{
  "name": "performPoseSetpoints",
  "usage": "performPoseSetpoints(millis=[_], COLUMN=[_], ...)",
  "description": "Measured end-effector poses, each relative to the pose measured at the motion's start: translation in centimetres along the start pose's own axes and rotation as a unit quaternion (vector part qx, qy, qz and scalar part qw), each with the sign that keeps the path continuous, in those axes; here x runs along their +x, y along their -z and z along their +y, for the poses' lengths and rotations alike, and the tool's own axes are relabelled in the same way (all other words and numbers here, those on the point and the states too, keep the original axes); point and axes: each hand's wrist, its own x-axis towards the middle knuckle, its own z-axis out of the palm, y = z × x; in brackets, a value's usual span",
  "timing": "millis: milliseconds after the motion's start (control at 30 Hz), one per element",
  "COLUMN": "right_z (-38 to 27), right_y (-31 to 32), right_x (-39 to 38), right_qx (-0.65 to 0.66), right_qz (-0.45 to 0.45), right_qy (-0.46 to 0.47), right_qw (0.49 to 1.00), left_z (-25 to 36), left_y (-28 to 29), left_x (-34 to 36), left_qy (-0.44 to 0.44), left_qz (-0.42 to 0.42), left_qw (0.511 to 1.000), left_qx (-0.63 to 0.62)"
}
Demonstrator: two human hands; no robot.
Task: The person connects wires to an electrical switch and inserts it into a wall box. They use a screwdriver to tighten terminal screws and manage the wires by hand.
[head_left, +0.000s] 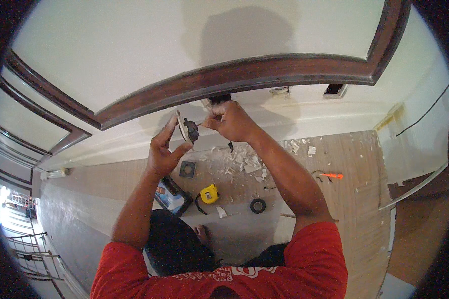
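Observation:
My left hand (163, 152) grips an electrical wall fitting by its edge, thumb below and fingers above. The fitting has a thin white plate (183, 126) and a black body (191, 130) facing my right hand. Close beside it, my right hand (229, 122) is closed in a pinch just in front of a dark hole (220, 98) in the wall. A short, thin dark piece shows between its fingertips and the fitting; I cannot make out what it is. Below the right wrist hangs a small black strip (230, 146).
White rubble (248, 160) litters the wood-look floor by the wall. Near my legs lie a square grey plate (187, 169), a blue-and-black case (171, 195), a yellow tape measure (209, 193) and black tape (258, 206). An orange-handled tool (332, 176) lies right. Another wall hole (333, 90) is right.

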Motion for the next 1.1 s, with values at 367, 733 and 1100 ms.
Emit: performPoseSetpoints(millis=[367, 733, 1100], right_z=[-0.5, -1.1, -0.5], right_y=[0.4, 1.3, 0.3], right_x=[-0.1, 0.4, 0.6], right_qx=[-0.042, -0.048, -0.044], right_qz=[-0.018, -0.022, 0.032], right_qy=[-0.005, -0.008, 0.023], right_qw=[0.999, 0.999, 0.998], left_z=[-1.1, -2.4, -4.1], left_y=[-0.2, -1.3, 0.0], left_x=[-0.3, -0.3, 0.2], left_qy=[0.074, 0.186, 0.065], left_qz=[-0.035, -0.053, -0.042], left_qw=[0.984, 0.847, 0.98], left_qx=[-0.161, -0.496, -0.182])
